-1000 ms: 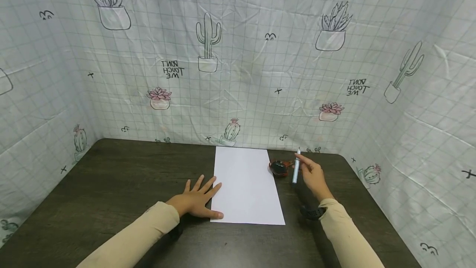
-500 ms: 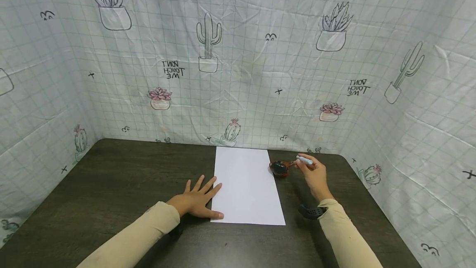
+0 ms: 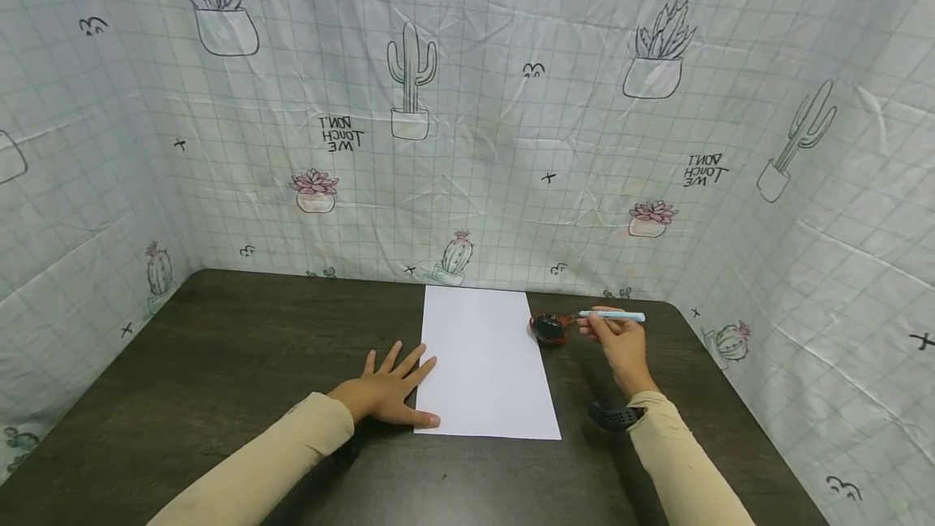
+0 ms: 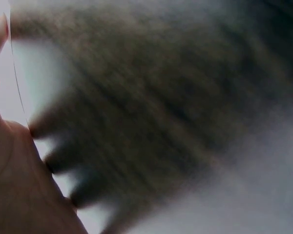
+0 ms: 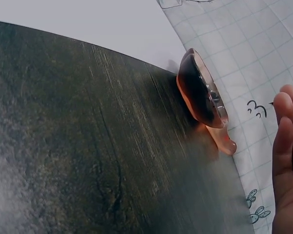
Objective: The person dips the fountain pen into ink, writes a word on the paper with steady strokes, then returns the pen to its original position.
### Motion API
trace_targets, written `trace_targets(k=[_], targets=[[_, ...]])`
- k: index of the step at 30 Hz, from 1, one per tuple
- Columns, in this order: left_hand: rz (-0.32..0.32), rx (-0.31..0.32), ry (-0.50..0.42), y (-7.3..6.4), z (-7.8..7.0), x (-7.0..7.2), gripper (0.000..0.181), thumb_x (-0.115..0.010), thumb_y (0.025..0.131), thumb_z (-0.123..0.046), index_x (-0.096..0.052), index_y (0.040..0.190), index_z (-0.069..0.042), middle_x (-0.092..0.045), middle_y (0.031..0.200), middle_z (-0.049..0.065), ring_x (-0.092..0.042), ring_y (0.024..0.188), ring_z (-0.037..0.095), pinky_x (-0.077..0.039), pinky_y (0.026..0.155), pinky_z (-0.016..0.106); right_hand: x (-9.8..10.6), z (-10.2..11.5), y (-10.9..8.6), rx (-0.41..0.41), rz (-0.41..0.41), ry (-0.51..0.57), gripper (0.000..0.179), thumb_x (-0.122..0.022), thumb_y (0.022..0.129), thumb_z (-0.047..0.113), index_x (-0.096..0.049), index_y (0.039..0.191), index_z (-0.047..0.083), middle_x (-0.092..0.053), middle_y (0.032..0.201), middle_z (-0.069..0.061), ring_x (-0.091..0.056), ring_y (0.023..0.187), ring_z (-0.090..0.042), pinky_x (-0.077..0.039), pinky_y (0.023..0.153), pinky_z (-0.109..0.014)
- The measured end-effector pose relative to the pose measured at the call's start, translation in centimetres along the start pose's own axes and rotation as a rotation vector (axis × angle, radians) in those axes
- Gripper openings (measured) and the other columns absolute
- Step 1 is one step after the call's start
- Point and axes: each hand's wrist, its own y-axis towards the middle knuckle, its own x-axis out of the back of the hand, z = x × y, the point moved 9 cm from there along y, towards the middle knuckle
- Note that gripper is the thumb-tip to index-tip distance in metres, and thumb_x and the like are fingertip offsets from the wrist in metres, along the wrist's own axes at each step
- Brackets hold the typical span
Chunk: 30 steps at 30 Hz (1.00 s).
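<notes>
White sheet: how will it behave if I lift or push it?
The white sheet looks thin, so it will likely flop when lifted. Lying flat on the table, it may slide if pushed, though the left hand resting on its edge should hold it.

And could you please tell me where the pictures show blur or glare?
Left wrist: heavy blur over most of the frame, the left hand clearer; right wrist: pale glare on the table at lower left; head: faint table sheen near the bottom.

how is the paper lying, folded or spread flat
Spread flat: in the head view the paper lies smooth on the table, no fold showing, with the left hand overlapping its left edge.
</notes>
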Motion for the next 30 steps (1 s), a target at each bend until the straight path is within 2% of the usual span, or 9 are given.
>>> trace_targets(k=[4, 9, 18, 23, 26, 30], targets=[[0.003, 0.004, 0.003, 0.2, 0.2, -0.1, 0.096, -0.053, 0.081, -0.074, -0.013, 0.156, -0.028, -0.001, 0.162, 0.000, 0.005, 0.147, 0.036, 0.001, 0.109, 0.068, -0.3, 0.3, -0.1, 0.040, 0.035, 0.054, 0.034, -0.067, 0.089, 0.005, -0.052, 0.110, -0.016, -0.074, 0.084, -0.008, -0.071, 0.071, -0.012, -0.057, 0.064, -0.024], [0.001, 0.005, 0.009, 0.5, 0.3, -0.2, 0.096, -0.052, 0.081, -0.075, -0.013, 0.156, -0.029, 0.000, 0.162, -0.001, 0.005, 0.147, 0.036, 0.001, 0.109, 0.068, -0.7, 0.4, -0.2, 0.039, 0.070, 0.065, 0.031, -0.066, 0.090, 0.006, -0.052, 0.106, -0.017, -0.073, 0.082, -0.010, -0.071, 0.070, -0.014, -0.057, 0.065, -0.026], [0.000, 0.002, 0.007, 0.2, 0.0, -0.1, 0.096, -0.053, 0.082, -0.073, -0.013, 0.156, -0.027, -0.002, 0.162, 0.001, 0.004, 0.147, 0.037, 0.001, 0.109, 0.068, -1.2, 0.1, -0.5, 0.014, 0.121, 0.062, 0.042, -0.064, 0.091, 0.004, -0.046, 0.118, -0.023, -0.073, 0.091, -0.010, -0.072, 0.078, -0.013, -0.057, 0.070, -0.026], [0.009, 0.009, 0.006, -0.1, -0.1, 0.0, 0.095, -0.053, 0.082, -0.073, -0.014, 0.156, -0.027, -0.002, 0.162, 0.000, 0.005, 0.147, 0.036, 0.001, 0.110, 0.067, -1.8, -0.4, -0.4, -0.029, 0.122, 0.003, 0.037, -0.068, 0.088, 0.003, -0.053, 0.110, -0.022, -0.073, 0.085, -0.009, -0.071, 0.071, -0.013, -0.057, 0.065, -0.025], [0.016, 0.009, 0.003, -0.2, -0.1, 0.1, 0.096, -0.053, 0.081, -0.074, -0.014, 0.156, -0.027, -0.002, 0.162, 0.000, 0.005, 0.147, 0.036, 0.002, 0.110, 0.067, -2.0, -0.8, -0.1, -0.072, 0.109, -0.081, 0.033, -0.071, 0.086, 0.004, -0.058, 0.105, -0.019, -0.072, 0.079, -0.005, -0.069, 0.065, -0.010, -0.057, 0.062, -0.023], [0.013, -0.003, -0.011, 0.1, 0.2, -0.2, 0.098, -0.050, 0.080, -0.078, -0.012, 0.156, -0.028, 0.000, 0.162, 0.000, 0.006, 0.147, 0.037, 0.004, 0.109, 0.068, -2.3, -1.6, 0.4, -0.136, 0.120, -0.223, 0.031, -0.072, 0.086, 0.007, -0.063, 0.106, -0.015, -0.070, 0.079, -0.001, -0.067, 0.064, -0.006, -0.056, 0.063, -0.021]])
